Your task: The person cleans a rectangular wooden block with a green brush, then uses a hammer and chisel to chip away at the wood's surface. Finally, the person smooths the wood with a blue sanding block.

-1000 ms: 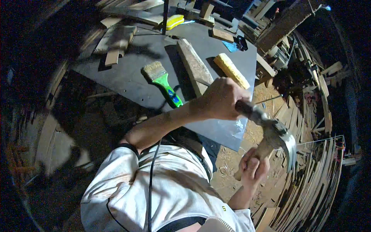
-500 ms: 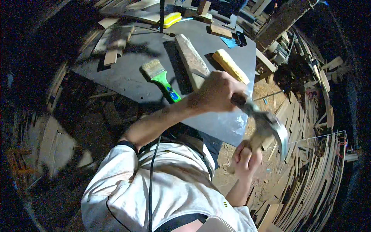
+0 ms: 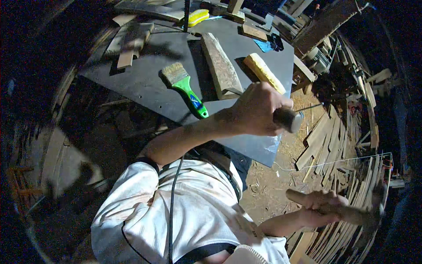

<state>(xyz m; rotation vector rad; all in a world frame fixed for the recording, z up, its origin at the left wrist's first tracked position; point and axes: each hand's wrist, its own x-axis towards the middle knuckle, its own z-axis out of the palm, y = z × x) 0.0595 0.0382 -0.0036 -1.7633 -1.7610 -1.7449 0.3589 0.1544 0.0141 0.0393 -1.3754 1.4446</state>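
My left hand [image 3: 259, 108] is closed round the dark handle of a chisel [image 3: 290, 119], whose butt end points right. Its thin blade runs out on the left of my fist, by the near end of a long rough wood block [image 3: 220, 66] lying on the grey table [image 3: 167, 94]; whether they touch I cannot tell. Low on the right, my right hand [image 3: 323, 204] grips a hammer [image 3: 299, 196] by its wooden handle. The hammer's head is blurred at the far right, apart from the chisel.
A green-handled paintbrush [image 3: 187, 90] lies left of the block, a yellowish wood piece [image 3: 263, 72] right of it. Wood offcuts [image 3: 127, 48] and a yellow sponge-like thing [image 3: 198, 17] sit farther back. Boards [image 3: 321, 136] and shavings cover the floor on the right.
My right hand has swung the hammer down and right, away from the chisel's butt end. My left hand has stayed near the same place, still holding the chisel.
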